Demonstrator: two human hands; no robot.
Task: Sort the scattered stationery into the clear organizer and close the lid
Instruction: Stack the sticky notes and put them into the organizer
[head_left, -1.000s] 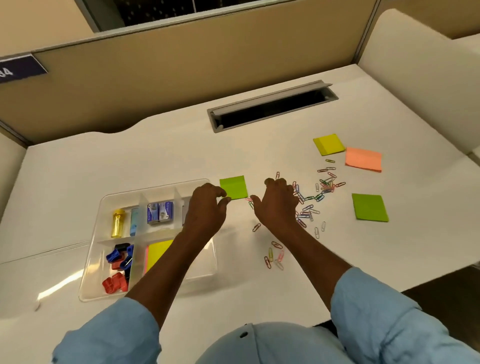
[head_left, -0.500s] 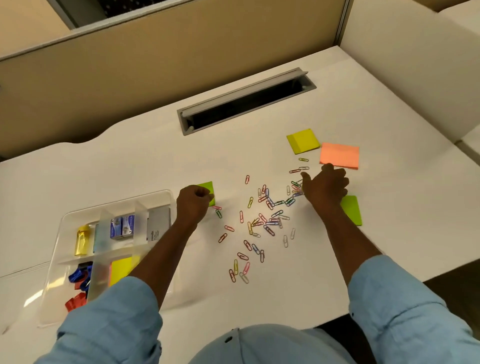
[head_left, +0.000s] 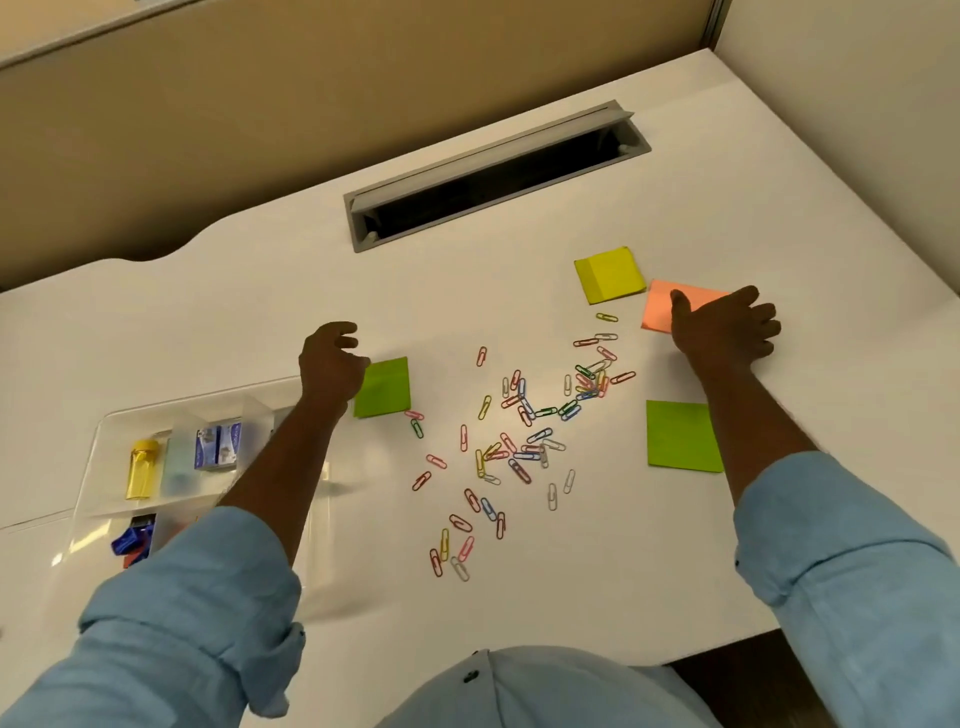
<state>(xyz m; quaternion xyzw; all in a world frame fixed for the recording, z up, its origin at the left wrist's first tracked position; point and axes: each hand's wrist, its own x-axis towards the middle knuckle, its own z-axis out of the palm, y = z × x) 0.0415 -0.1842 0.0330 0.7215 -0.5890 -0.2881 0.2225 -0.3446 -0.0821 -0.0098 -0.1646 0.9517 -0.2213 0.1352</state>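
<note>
Now | left hand (head_left: 332, 364): fingers curled, thumb at green pad's (head_left: 387, 388) left edge, just beside organizer (head_left: 106, 423); grip unclear, likely for loading it | right hand (head_left: 724, 332): spread loosely on orange pad (head_left: 661, 307), likely gathering it | clips (head_left: 524, 441) lie scattered on worktop (head_left: 260, 291).

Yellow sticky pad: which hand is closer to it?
Right. The right hand rests on the orange pad just beside the yellow pad; the left hand is far off, at the green pad near the organizer.
</note>
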